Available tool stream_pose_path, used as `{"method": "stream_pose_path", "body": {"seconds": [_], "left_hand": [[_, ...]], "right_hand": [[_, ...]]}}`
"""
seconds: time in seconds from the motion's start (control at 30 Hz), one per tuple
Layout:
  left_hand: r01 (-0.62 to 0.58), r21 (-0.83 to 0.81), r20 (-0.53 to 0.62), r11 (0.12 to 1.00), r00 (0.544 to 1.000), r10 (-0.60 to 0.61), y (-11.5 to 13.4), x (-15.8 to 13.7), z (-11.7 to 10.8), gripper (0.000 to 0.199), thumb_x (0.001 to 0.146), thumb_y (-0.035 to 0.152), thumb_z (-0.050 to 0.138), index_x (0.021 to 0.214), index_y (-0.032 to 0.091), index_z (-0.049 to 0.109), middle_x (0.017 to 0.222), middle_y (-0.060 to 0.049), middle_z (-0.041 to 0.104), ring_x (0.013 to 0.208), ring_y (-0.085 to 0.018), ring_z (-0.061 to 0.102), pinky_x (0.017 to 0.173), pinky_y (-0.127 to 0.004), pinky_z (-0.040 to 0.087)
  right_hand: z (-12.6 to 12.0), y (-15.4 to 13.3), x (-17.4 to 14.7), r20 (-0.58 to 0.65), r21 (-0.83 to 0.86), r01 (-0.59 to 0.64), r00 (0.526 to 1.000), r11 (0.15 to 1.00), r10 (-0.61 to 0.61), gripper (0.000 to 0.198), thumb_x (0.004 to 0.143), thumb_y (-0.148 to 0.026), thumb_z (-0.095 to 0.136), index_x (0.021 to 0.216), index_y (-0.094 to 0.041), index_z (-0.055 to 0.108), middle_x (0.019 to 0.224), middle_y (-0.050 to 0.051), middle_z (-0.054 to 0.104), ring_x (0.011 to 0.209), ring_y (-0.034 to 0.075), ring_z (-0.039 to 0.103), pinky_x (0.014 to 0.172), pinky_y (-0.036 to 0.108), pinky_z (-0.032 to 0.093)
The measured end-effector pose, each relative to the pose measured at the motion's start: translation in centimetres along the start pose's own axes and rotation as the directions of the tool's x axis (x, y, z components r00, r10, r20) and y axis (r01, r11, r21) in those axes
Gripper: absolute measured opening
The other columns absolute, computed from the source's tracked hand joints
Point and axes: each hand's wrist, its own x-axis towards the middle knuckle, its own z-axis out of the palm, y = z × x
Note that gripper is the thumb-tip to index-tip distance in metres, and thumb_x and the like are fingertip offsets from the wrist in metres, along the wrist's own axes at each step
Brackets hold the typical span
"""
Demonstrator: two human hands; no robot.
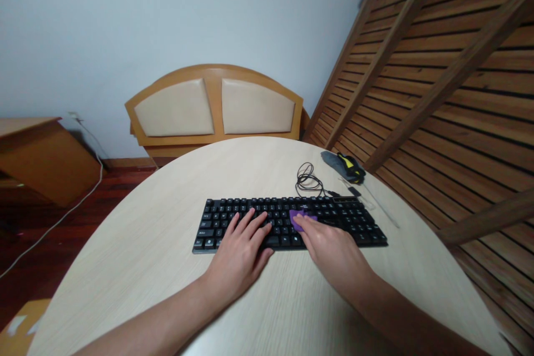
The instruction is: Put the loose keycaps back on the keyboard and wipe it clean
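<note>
A black keyboard (pixel 281 239) lies flat on the pale round table (pixel 158 233). My left hand (pixel 242 247) rests palm down on its left half, fingers spread over the keys and nothing held. Toward the right of the middle, my right hand (pixel 334 247) presses a small purple cloth (pixel 297 219) against the keys with its fingers. Part of the cloth is hidden under those fingers. Behind the keyboard sits its coiled black cable (pixel 308 179), touching the tabletop.
A grey cloth item (pixel 332 162) and a black-and-yellow object (pixel 351 168) lie at the table's back right. Beside them is a thin pale stick (pixel 386 208). A slatted wooden frame (pixel 450 83) leans along the right. A headboard (pixel 214 105) stands behind the table.
</note>
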Motion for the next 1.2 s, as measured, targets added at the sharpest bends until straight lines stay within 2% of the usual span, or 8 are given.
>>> {"method": "stream_pose_path", "body": {"seconds": [0.23, 0.4, 0.53, 0.73, 0.9, 1.03, 1.13, 1.2], "left_hand": [[0.007, 0.003, 0.016, 1.000, 1.000, -0.007, 0.0, 0.1, -0.1, 0.043, 0.096, 0.029, 0.059, 0.138, 0.020, 0.052, 0.152, -0.009, 0.048, 0.145, -0.032, 0.037, 0.116, -0.061, 0.032], [0.004, -0.017, 0.001, 1.000, 1.000, -0.004, -0.1, 0.1, -0.1, 0.042, 0.096, 0.028, 0.058, 0.138, 0.021, 0.052, 0.151, -0.009, 0.049, 0.145, -0.031, 0.037, 0.117, -0.059, 0.032], [-0.005, -0.009, 0.016, 1.000, 1.000, 0.005, -0.3, 0.1, -0.2, 0.041, 0.096, 0.029, 0.059, 0.136, 0.020, 0.054, 0.151, -0.010, 0.050, 0.144, -0.032, 0.038, 0.115, -0.060, 0.034], [-0.020, 0.001, 0.028, 1.000, 0.999, 0.020, -0.4, 0.2, -0.1, 0.039, 0.097, 0.030, 0.058, 0.134, 0.019, 0.056, 0.149, -0.011, 0.051, 0.143, -0.034, 0.040, 0.113, -0.062, 0.035], [-0.022, 0.004, 0.012, 1.000, 1.000, 0.022, -0.4, 0.2, -0.1, 0.038, 0.097, 0.029, 0.057, 0.134, 0.019, 0.057, 0.147, -0.011, 0.053, 0.142, -0.033, 0.040, 0.113, -0.062, 0.035], [-0.024, 0.007, 0.042, 1.000, 0.999, 0.024, -0.4, 0.2, -0.3, 0.041, 0.096, 0.029, 0.059, 0.135, 0.020, 0.056, 0.150, -0.009, 0.051, 0.143, -0.033, 0.039, 0.114, -0.062, 0.034], [-0.022, 0.004, 0.039, 1.000, 0.999, 0.022, -0.3, 0.1, -0.5, 0.041, 0.095, 0.029, 0.057, 0.135, 0.020, 0.055, 0.151, -0.008, 0.049, 0.143, -0.033, 0.039, 0.115, -0.061, 0.033], [-0.028, 0.001, 0.035, 1.000, 0.999, 0.028, -0.3, 0.1, -0.5, 0.041, 0.095, 0.028, 0.057, 0.135, 0.020, 0.055, 0.151, -0.008, 0.049, 0.143, -0.033, 0.039, 0.115, -0.061, 0.033]], "right_hand": [[0.3, -2.1, -2.0, -0.052, -0.084, 0.173, 0.983, 0.981, -0.177, 0.044, 0.085, 0.004, 0.050, 0.123, -0.009, 0.067, 0.122, 0.017, 0.071, 0.106, 0.024, 0.072, 0.088, 0.031, 0.061], [0.3, -2.5, -1.3, -0.138, -0.012, 0.335, 0.933, 0.942, -0.333, 0.039, 0.089, -0.003, 0.054, 0.126, -0.010, 0.066, 0.134, 0.012, 0.065, 0.125, 0.027, 0.061, 0.100, 0.037, 0.057], [0.2, -2.1, -1.0, -0.087, 0.054, 0.396, 0.917, 0.917, -0.390, 0.034, 0.090, -0.007, 0.058, 0.122, -0.010, 0.069, 0.130, 0.011, 0.068, 0.120, 0.026, 0.064, 0.101, 0.038, 0.056], [-1.4, -0.2, -1.1, 0.076, 0.199, 0.308, 0.942, 0.930, -0.328, 0.039, 0.085, -0.001, 0.055, 0.111, -0.021, 0.076, 0.121, 0.004, 0.073, 0.113, 0.021, 0.069, 0.100, 0.032, 0.055], [-3.4, 1.4, -0.9, 0.137, 0.214, 0.155, 0.973, 0.964, -0.186, 0.039, 0.080, -0.003, 0.056, 0.101, -0.026, 0.079, 0.107, -0.001, 0.078, 0.099, 0.022, 0.074, 0.090, 0.034, 0.061], [-3.0, 2.8, -0.1, -0.020, 0.221, 0.086, 0.996, 0.972, -0.083, 0.041, 0.086, -0.006, 0.051, 0.116, -0.021, 0.075, 0.118, 0.003, 0.074, 0.106, 0.020, 0.072, 0.099, 0.034, 0.057], [-1.1, 4.2, 1.2, -0.143, 0.250, 0.078, 0.989, 0.965, -0.043, 0.044, 0.091, -0.005, 0.045, 0.127, -0.017, 0.069, 0.133, 0.006, 0.067, 0.121, 0.019, 0.064, 0.108, 0.035, 0.049], [0.2, 5.0, 2.1, -0.167, 0.278, 0.055, 0.986, 0.959, -0.008, 0.043, 0.093, -0.007, 0.045, 0.127, -0.018, 0.068, 0.135, 0.007, 0.065, 0.123, 0.019, 0.062, 0.109, 0.037, 0.048]]}}
